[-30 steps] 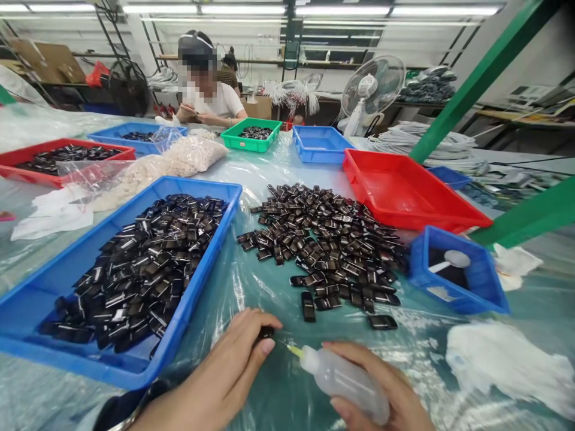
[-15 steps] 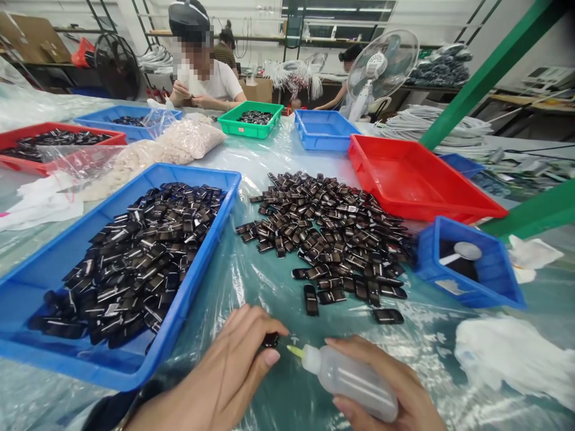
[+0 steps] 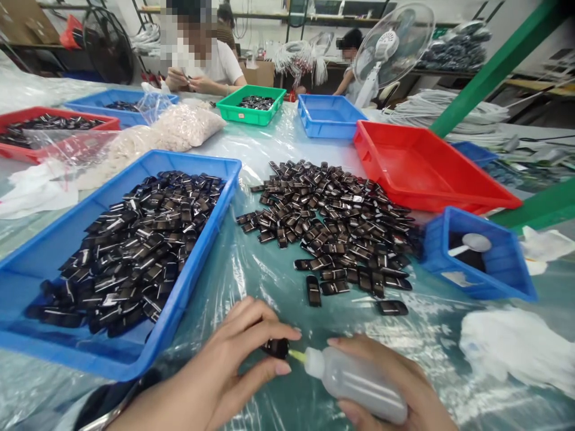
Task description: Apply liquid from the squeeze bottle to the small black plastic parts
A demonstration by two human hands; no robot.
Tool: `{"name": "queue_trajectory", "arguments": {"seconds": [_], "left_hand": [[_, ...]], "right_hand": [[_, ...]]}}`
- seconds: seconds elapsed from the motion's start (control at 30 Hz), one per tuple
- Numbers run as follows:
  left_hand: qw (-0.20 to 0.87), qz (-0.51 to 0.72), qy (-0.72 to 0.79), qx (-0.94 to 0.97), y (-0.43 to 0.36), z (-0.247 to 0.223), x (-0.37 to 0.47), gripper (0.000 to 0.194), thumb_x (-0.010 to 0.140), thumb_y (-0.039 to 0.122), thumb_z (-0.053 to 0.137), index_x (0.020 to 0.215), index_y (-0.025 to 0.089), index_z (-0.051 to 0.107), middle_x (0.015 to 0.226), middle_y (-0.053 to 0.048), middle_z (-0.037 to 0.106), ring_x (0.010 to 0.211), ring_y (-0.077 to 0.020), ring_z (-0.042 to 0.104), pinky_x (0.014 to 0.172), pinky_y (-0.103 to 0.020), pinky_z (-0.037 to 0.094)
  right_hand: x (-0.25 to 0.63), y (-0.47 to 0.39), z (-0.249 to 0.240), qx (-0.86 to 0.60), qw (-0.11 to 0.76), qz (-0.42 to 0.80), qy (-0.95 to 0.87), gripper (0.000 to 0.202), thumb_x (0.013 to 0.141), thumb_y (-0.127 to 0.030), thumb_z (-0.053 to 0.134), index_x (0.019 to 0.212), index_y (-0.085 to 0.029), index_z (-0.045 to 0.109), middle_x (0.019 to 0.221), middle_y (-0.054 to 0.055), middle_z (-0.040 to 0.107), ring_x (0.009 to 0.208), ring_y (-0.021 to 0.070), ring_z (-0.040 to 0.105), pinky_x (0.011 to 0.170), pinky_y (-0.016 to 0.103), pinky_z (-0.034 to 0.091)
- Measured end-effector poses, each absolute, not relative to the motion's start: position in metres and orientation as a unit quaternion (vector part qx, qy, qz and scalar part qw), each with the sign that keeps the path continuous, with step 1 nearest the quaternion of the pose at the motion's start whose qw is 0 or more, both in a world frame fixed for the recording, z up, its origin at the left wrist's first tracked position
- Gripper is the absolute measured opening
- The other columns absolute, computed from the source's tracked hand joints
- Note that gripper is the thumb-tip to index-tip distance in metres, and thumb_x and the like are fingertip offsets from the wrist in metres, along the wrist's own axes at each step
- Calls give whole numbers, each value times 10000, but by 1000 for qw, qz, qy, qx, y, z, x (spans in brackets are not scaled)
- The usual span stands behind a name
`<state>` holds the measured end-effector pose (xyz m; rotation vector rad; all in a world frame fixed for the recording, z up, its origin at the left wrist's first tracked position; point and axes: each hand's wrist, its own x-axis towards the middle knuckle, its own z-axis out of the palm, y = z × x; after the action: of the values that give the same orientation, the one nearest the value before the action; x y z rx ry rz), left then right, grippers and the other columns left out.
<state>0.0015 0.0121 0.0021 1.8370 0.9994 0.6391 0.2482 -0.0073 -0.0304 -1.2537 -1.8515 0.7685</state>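
Observation:
Between the thumb and fingers of my left hand (image 3: 245,347) is a small black plastic piece (image 3: 276,347), its far end partly covered by the fingers. My right hand (image 3: 390,377) is wrapped round a translucent squeeze bottle (image 3: 359,380), which lies tilted with its yellow-green nozzle tip (image 3: 296,355) at the black piece. Whether the tip touches the piece, I cannot tell. Beyond my hands is a heap of similar black pieces (image 3: 332,221) on the plastic-covered table. To the left, a long blue tray (image 3: 197,287) holds many more of them.
On the right stand a red tray (image 3: 413,161) and a small blue bin (image 3: 489,269) with a scoop (image 3: 476,242). Crumpled white cloth (image 3: 516,347) lies at right. A bag of beige pieces (image 3: 188,123) and a green tray (image 3: 251,105) are farther back. A co-worker (image 3: 206,60) sits opposite.
The black piece now shows more between my left fingers, and the bottle's nozzle tip has come up to it. The view has tilted slightly downward. The co-worker opposite has lowered their hands.

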Motion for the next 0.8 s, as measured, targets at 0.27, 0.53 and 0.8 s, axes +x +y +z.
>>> {"name": "queue_trajectory", "arguments": {"seconds": [0.27,0.53,0.8], "left_hand": [[477,218,408,747,14,9,0,242,959,241,516,1190,288,571,1010,-31,543,956,-220,522,832,-327,420],[471,215,410,751,13,7,-1,242,964,249,502,1194,290,565,1007,-36,543,938,-224,523,811,-335,425],[455,225,406,760,14,6,-1,239,952,232,533,1183,270,580,996,-32,560,929,-216,530,818,-331,420]], "right_hand": [[249,-7,-29,-489,380,307,-722,402,670,-334,772,1058,-395,687,857,-8,732,710,213,705,626,283,577],[249,-7,-26,-487,371,303,-730,397,695,-379,763,1079,-431,673,873,-12,733,756,225,714,613,281,585],[253,-4,-27,-465,364,290,-753,402,724,-414,737,1116,-431,650,868,-16,741,722,213,720,597,275,598]]}}
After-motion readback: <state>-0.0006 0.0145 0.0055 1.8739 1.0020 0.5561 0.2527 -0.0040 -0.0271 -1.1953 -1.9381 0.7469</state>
